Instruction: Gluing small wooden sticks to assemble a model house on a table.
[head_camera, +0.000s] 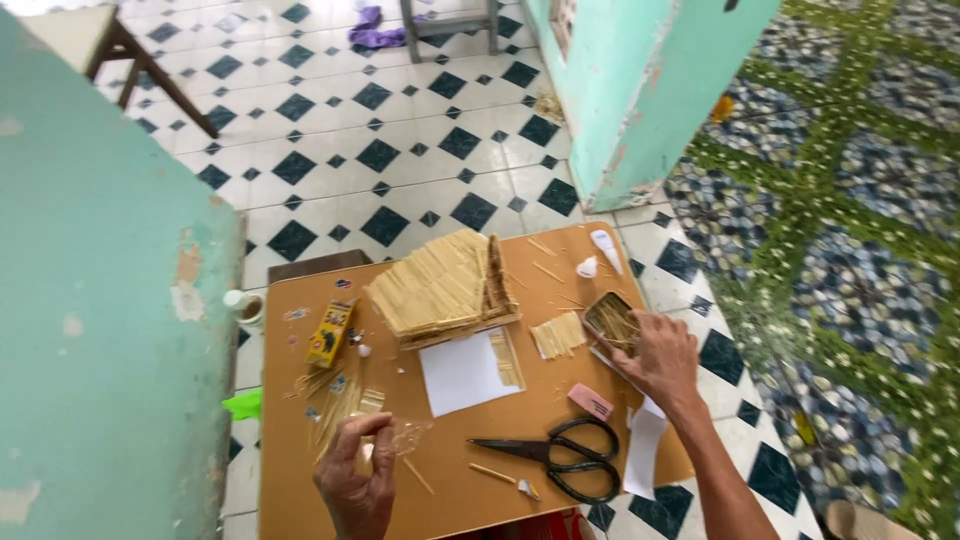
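My left hand (356, 480) is closed on a small bundle of thin wooden sticks in clear wrap (385, 440) near the front left of a low brown table (440, 490). My right hand (658, 360) reaches into a small flat tin of sticks (608, 318) at the table's right edge, fingers on its contents. A model roof made of glued sticks (440, 285) stands at the table's middle back. A short row of cut sticks (557, 335) lies beside the tin.
Black scissors (560, 455), a pink eraser (590, 402), white paper sheets (462, 372), a yellow box (330, 333) and loose sticks lie on the table. Teal walls (100, 330) stand left and behind. A checkered tile floor and stool legs (150, 75) lie beyond.
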